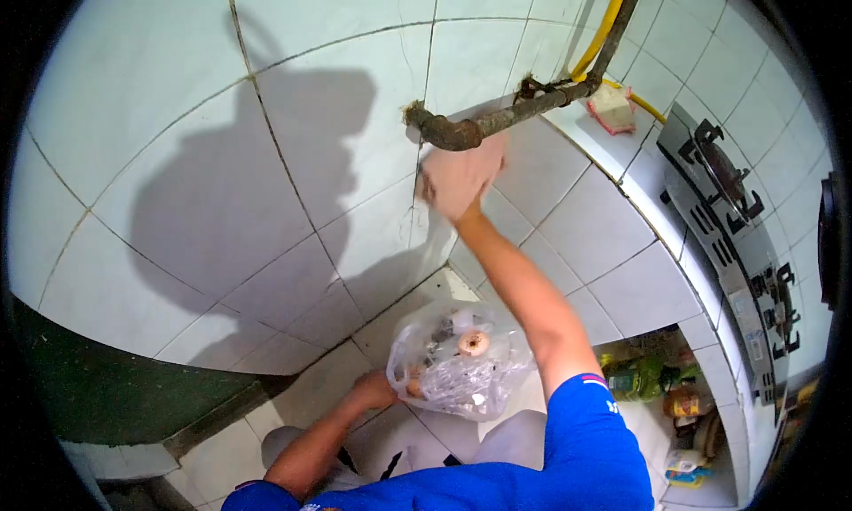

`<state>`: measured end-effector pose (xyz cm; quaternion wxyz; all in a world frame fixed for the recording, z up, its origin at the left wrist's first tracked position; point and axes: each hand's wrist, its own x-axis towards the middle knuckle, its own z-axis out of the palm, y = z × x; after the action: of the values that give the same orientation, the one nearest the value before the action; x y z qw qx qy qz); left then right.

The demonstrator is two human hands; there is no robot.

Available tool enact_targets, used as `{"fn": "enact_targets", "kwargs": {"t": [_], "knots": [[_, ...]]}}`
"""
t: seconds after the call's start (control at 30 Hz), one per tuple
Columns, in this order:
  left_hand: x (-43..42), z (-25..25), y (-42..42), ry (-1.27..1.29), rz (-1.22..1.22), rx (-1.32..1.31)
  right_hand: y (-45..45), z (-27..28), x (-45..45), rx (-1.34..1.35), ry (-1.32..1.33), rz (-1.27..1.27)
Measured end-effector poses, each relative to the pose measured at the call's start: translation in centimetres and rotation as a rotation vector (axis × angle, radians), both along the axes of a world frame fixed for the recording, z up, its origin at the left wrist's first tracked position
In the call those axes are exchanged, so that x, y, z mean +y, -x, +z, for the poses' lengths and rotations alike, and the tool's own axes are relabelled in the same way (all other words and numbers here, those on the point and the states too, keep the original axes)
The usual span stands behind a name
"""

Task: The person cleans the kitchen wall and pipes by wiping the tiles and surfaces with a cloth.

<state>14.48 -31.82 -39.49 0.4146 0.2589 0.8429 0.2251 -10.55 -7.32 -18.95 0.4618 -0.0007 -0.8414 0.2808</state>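
A clear plastic bag (510,373) sits low in front of me, above the tiled floor. Inside it show crumpled clear wrapping and a round, pale pinkish thing with a dark centre (473,343), perhaps an onion. My left hand (377,389) is closed at the bag's left edge; its fingertips are partly hidden by the plastic. Up at the wall corner, my right hand (463,181) is stretched out just under a rusty pipe elbow (451,132). Motion smears its fingers, so whether it touches the pipe or wall, or holds anything, I cannot tell.
The rusty pipe runs right along the wall to a yellow hose (611,27). A gas stove (723,236) stands on the tiled counter at right, near a pale sponge-like block (612,109). Bottles (635,380) fill the shelf below. A dark green panel (115,396) lies left.
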Motion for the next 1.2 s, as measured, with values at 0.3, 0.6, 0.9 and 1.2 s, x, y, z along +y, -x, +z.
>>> {"fn": "enact_targets", "kwargs": {"t": [0.3, 0.6, 0.9, 1.2], "knots": [[-0.9, 8.4, 0.4, -0.008, 0.13, 0.277, 3.8, 2.4, 1.8, -0.283, 0.209, 0.065], [-3.3, 10.3, 0.7, 0.026, 0.086, 0.379, -2.0, 1.1, -7.4, 0.135, 1.13, 0.024], [-6.5, 11.0, -0.1, -0.001, 0.06, 0.371, -1.4, -8.9, -10.8, 0.029, 1.294, -0.085], [-7.2, 11.0, -0.1, -0.032, 0.058, 0.326, -2.7, 1.5, -9.9, 0.13, 1.2, -0.022]]}}
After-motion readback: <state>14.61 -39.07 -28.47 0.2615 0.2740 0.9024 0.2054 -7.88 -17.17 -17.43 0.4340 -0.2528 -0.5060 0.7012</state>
